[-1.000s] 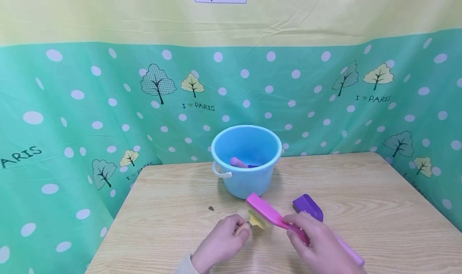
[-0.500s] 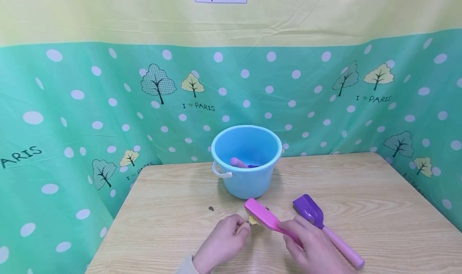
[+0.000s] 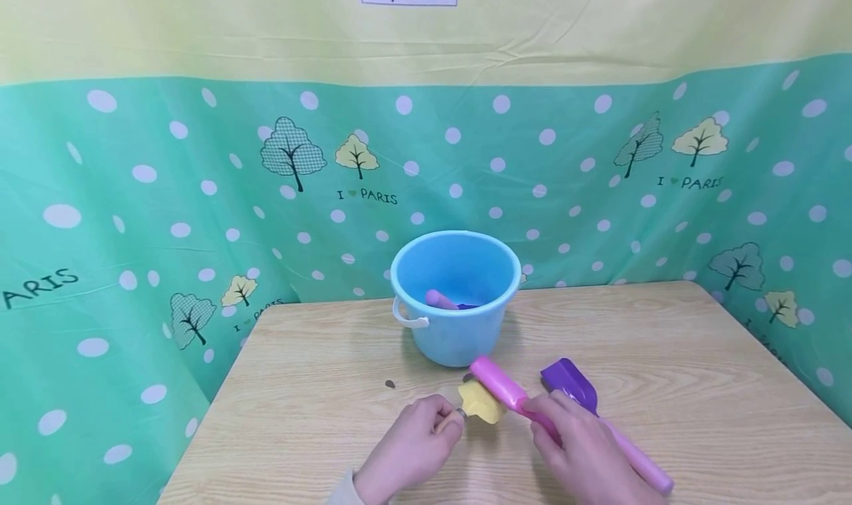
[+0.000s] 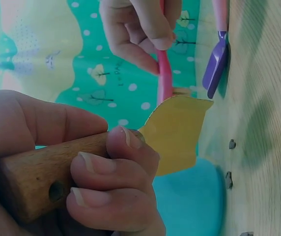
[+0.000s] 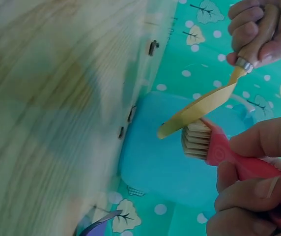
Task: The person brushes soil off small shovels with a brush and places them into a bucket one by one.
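In the head view my left hand (image 3: pixel 413 442) grips the wooden handle of a small trowel whose yellow blade (image 3: pixel 481 403) is held over the table. The left wrist view shows fingers curled round that handle (image 4: pixel 57 172). My right hand (image 3: pixel 586 446) holds a pink brush (image 3: pixel 499 383) by its handle, tilted along the blade's far right edge. Pale bristles (image 5: pixel 196 140) sit right at the blade in the right wrist view. Small dark crumbs (image 3: pixel 390 384) lie on the table, one more near the blade.
A light blue bucket (image 3: pixel 455 339) stands just beyond the hands, with a pinkish handle (image 3: pixel 439 299) and something purple inside. To the right lies a purple scoop (image 3: pixel 571 385) with a pink handle. A patterned curtain (image 3: pixel 479 157) hangs behind the wooden table (image 3: pixel 299 401).
The brush has rolled onto its side and shifted from over the trowel blade to its far right edge. The blade now shows more of its yellow face. The left hand stays nearly still.
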`<state>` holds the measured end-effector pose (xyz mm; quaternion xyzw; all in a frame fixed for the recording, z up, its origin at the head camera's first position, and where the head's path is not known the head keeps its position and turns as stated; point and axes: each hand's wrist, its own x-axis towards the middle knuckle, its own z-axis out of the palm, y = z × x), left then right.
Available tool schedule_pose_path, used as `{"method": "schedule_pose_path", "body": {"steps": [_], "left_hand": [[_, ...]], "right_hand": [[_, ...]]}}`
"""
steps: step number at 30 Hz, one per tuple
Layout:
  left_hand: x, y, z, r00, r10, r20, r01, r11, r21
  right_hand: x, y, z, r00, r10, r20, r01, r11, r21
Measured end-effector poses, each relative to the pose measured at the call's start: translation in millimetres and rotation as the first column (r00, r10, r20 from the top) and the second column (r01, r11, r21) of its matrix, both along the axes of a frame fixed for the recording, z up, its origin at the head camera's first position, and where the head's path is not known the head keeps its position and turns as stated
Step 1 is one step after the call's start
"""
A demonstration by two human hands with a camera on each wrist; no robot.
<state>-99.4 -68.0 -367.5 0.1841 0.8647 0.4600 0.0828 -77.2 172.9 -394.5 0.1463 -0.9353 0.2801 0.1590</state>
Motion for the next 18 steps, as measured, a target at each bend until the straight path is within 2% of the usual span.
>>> {"method": "schedule_pose_path", "body": {"steps": [8, 14, 18], "left_hand": [[0.5, 0.2, 1.9, 1.0, -0.004, 0.002, 0.004, 1.0, 0.001], [-0.4, -0.2, 0.7, 1.0, -0.012, 0.014, 0.011, 1.0, 0.012], [-0.6, -0.3, -0.2, 1.0, -0.016, 0.022, 0.016, 1.0, 0.02]], "right_hand": [[-6.9, 4, -10.0, 0.999, -0.042, -0.018, 0.042, 0.999, -0.022], [-9.5, 9, -9.6, 0.998, -0.058, 0.006, 0.059, 0.998, -0.038], [-8.8, 11, -6.3, 0.998, -0.047, -0.046, 0.044, 0.997, -0.07]]}}
